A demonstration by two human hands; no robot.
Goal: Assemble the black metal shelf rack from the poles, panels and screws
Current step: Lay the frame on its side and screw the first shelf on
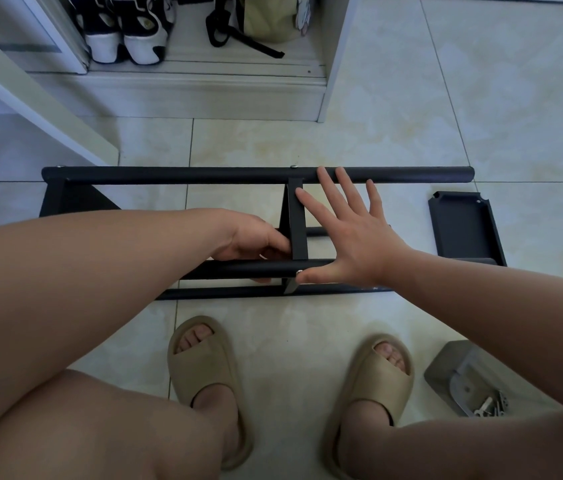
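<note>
The half-built rack (169, 175) lies on the floor just beyond the feet, poles running left to right. The left hand (256, 240) grips the near pole (238, 270) beside the middle panel (295, 220). The right hand (352, 237) is spread and holds nothing, its thumb by the screw (299, 271).

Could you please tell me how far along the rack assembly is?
Done: the far pole is screwed to the left panel and middle panel. In hand: the left hand grips the near pole by the middle panel; the right hand is spread open, thumb at its screw. Left: a loose panel lies at the right, and screws remain in the bag.
</note>
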